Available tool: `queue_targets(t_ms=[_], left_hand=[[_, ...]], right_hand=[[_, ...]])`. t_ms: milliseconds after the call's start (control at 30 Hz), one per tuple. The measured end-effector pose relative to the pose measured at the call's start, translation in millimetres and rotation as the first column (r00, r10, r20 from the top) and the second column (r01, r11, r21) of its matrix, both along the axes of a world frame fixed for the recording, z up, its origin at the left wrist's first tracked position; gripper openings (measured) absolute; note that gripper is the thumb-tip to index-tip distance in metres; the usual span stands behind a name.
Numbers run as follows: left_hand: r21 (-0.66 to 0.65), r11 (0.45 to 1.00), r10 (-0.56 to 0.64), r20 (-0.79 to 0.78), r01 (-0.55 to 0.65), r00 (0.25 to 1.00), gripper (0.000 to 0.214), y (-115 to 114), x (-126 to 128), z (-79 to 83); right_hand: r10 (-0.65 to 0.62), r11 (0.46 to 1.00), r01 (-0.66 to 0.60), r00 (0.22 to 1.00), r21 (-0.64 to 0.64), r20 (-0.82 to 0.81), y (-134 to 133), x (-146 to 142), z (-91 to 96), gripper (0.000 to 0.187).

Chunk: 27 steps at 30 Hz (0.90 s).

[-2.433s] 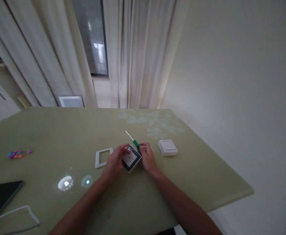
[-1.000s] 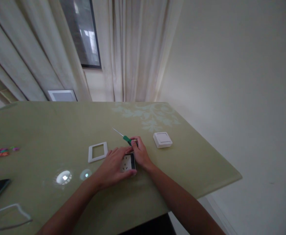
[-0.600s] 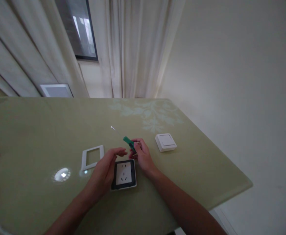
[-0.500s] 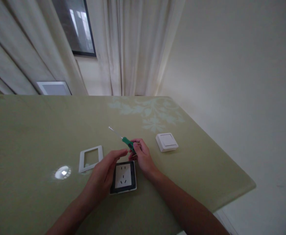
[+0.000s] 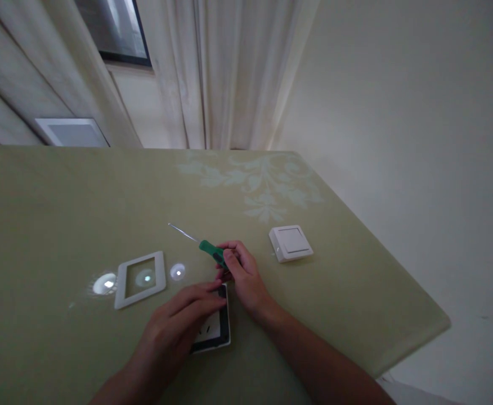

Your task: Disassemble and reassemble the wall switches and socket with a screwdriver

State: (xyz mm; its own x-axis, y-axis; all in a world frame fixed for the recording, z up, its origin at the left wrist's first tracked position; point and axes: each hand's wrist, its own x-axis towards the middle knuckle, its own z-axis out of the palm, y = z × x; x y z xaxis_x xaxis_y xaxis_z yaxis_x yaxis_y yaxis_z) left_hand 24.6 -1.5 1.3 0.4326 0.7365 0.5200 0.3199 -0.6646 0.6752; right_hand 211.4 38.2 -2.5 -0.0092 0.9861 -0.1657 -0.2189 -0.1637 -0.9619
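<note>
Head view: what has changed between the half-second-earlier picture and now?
The left hand has moved rightward across the socket, now hiding much of its face. The camera has tipped downward. The right hand still holds the screwdriver; frame and switch remain on the table.

You have a green-handled screwdriver (image 5: 207,248) with dark marking and a silvery shaft, a white socket (image 5: 214,331) bordered in black, and a plain white frame (image 5: 140,296) and switch (image 5: 292,242). Your desk (image 5: 348,287) is olive green, patterned with pale leafy scrolls (image 5: 264,185); the curtains (image 5: 250,73) are cream.
</note>
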Motion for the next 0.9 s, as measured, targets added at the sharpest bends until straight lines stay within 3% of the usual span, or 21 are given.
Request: queue_targets(t_ms=[200, 467, 767, 900], left_hand=[[0.022, 1.0, 0.02, -0.06, -0.019, 0.998, 0.015, 6.2, 0.3, 2.4], [0.058, 0.998, 0.0, -0.1, 0.006, 0.995, 0.011, 2.9, 3.1, 9.4], [0.09, 0.996, 0.028, -0.104, -0.019, 0.994, 0.014, -9.7, 8.8, -0.8], [0.101, 0.993, 0.061, -0.087, -0.052, 0.994, 0.012, -9.1, 13.0, 2.6]], right_hand=[[0.004, 1.0, -0.004, 1.0, -0.014, -0.007, -0.3, -0.5, 0.2, 0.049], [-0.002, 1.0, 0.002, 1.0, -0.004, 0.007, -1.0, -0.3, 1.0, 0.045], [-0.001, 1.0, 0.001, 1.0, 0.003, 0.025, -1.8, -1.3, 0.4, 0.046], [-0.002, 1.0, 0.002, 1.0, 0.002, 0.025, -1.8, -1.4, -0.3, 0.046]])
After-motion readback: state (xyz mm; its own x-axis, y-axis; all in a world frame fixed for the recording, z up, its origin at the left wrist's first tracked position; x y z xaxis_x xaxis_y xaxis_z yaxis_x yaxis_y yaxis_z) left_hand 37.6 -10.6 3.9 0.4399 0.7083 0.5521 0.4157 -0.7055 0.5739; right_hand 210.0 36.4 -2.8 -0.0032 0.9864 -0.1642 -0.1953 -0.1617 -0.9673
